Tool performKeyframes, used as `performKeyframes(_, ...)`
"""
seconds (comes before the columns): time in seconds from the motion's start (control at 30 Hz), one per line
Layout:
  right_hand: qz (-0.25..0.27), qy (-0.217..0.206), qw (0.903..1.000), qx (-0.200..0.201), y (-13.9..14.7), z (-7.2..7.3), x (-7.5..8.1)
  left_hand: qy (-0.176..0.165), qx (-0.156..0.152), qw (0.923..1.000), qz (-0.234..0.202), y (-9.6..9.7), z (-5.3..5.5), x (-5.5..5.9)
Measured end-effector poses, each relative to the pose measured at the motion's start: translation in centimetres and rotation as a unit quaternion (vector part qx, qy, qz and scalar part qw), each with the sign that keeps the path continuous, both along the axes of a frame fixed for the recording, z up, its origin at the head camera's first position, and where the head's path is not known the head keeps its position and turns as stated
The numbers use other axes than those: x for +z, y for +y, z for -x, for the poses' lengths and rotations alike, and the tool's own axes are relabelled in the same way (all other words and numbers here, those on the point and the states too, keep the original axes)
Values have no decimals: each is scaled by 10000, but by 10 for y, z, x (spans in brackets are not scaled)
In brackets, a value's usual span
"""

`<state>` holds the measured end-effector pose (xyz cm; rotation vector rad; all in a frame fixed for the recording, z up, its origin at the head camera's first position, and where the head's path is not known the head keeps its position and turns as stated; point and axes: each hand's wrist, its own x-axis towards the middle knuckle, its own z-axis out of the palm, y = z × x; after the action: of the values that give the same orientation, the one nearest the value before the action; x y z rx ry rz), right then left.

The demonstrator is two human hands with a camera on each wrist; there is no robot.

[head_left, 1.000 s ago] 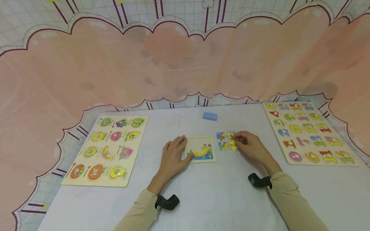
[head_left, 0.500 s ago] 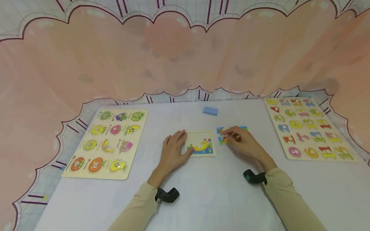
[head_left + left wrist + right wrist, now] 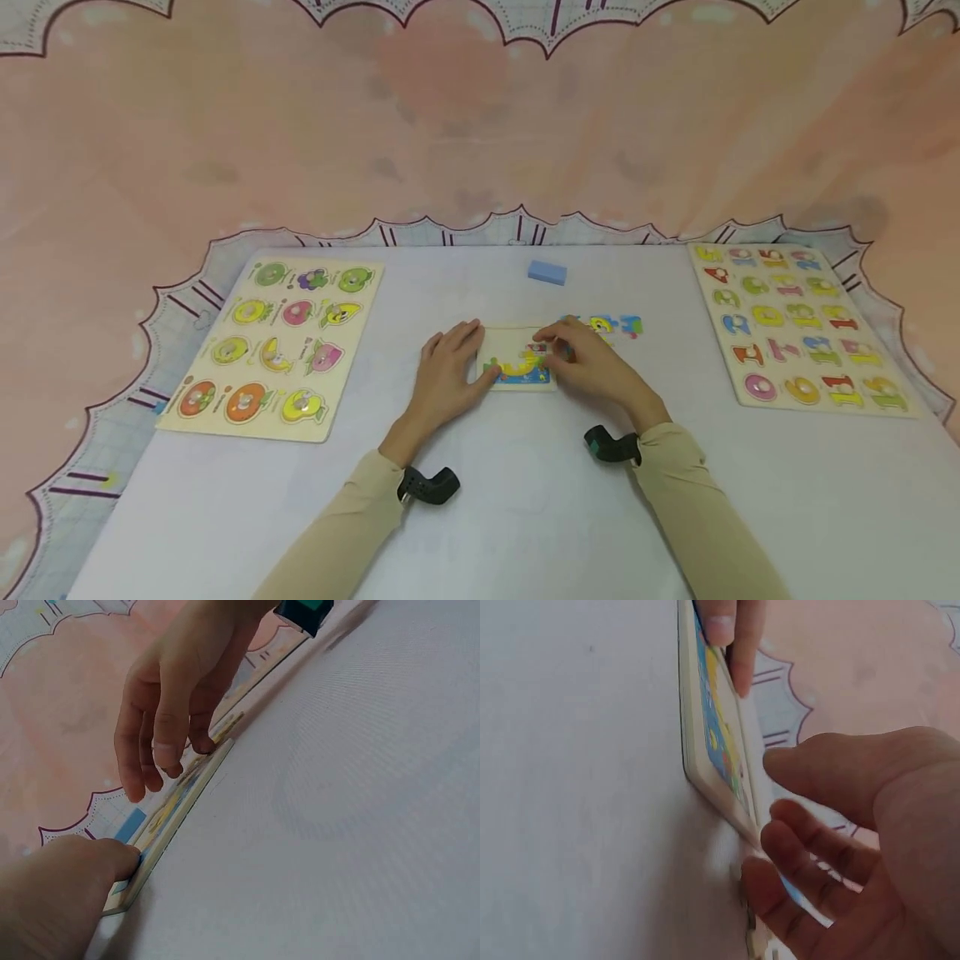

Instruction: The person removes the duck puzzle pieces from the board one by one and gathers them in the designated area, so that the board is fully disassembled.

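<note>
In the head view a small wooden jigsaw tray point(image 3: 498, 341) lies mid-table, with a yellow and blue picture across its lower part. My left hand point(image 3: 447, 367) rests at its left side, fingers stretched along the edge. The left thumb point(image 3: 116, 859) presses on the tray's near corner in the left wrist view. My right hand point(image 3: 596, 367) hovers over the tray's right edge, fingers loosely bent. A gap shows between its thumb point(image 3: 817, 769) and fingers in the right wrist view, with no piece visible there. Loose jigsaw pieces point(image 3: 631, 326) lie behind the right hand, partly hidden by it.
A fruit puzzle board point(image 3: 352, 312) lies at the left and a number-and-letter puzzle board point(image 3: 802, 392) at the right. Behind the tray sits a blue block point(image 3: 547, 272). A pink patterned curtain point(image 3: 450, 142) hangs beyond the table's far edge.
My right hand has moved left from the loose pieces to the tray's right edge. The left hand has stayed on the tray. The head view has tilted slightly up.
</note>
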<state>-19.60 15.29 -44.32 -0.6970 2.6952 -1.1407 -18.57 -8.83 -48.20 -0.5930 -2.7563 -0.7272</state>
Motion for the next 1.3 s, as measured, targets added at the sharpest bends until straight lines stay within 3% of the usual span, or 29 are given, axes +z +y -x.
performKeyframes(0.3,-512,361,9978,-237,-4,-1,-1,121,-118,9996,215,7,11,6)
performKeyframes(0.63,-245,672,9970,-290,-1,0,-8,93,12,9996,280,10,8,6)
performKeyframes(0.83,-209,699,9970,-255,-5,0,-10,202,83,9997,60,8,5,3)
performKeyframes(1.03,-202,576,9977,-284,-6,-6,-17,28,34,9999,95,6,0,-1)
performKeyframes(1.3,36,766,9967,-253,-11,-8,-17,-36,95,9998,163,2,-3,2)
